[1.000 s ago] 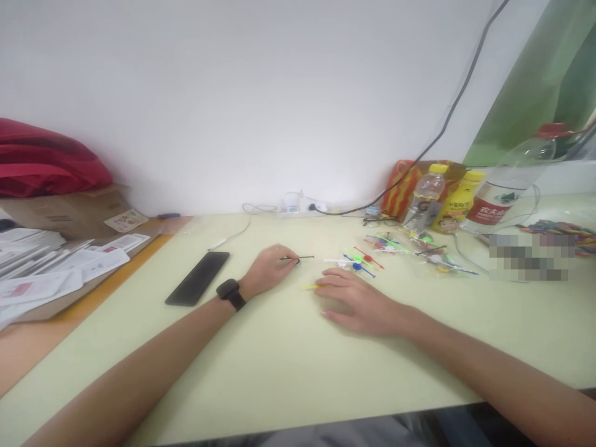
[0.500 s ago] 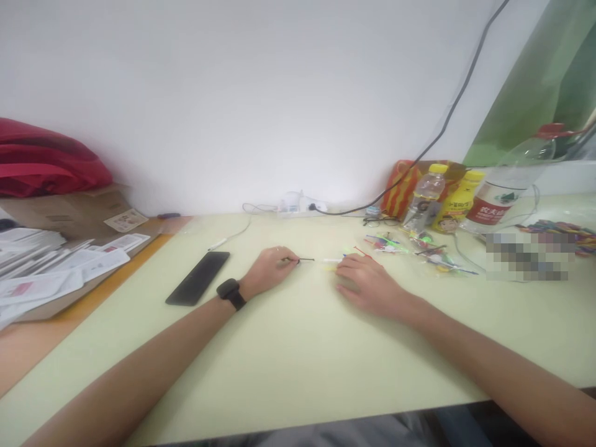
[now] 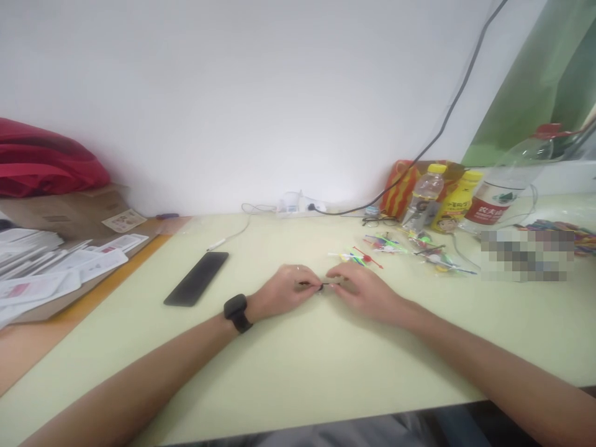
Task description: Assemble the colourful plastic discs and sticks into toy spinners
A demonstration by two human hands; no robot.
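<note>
A thin, dark plastic stick-like piece [image 3: 329, 284] spans the small gap between my two hands, low over the table. My left hand [image 3: 287, 290] pinches its left end between thumb and fingertips, and a black watch [image 3: 236, 308] is on that wrist. From the other side, the fingertips of my right hand [image 3: 367, 293] close on the right end of the piece. Just behind the right hand lie several small coloured plastic pieces, among them a red arrow-shaped one [image 3: 367, 257] and a white rod [image 3: 337, 254].
Bags of small coloured parts [image 3: 386, 242] lie at right, before glasses [image 3: 380, 220] and bottles [image 3: 421, 198]. A large water bottle [image 3: 498, 198] stands farther right. At left are a phone [image 3: 197, 279], a cable [image 3: 228, 238] and papers [image 3: 60, 273]. A power strip [image 3: 293, 205] sits against the wall.
My left hand has moved right and nearer me with the dark piece. My right hand has left the coloured pieces, come nearer me and met the dark piece's right end.
</note>
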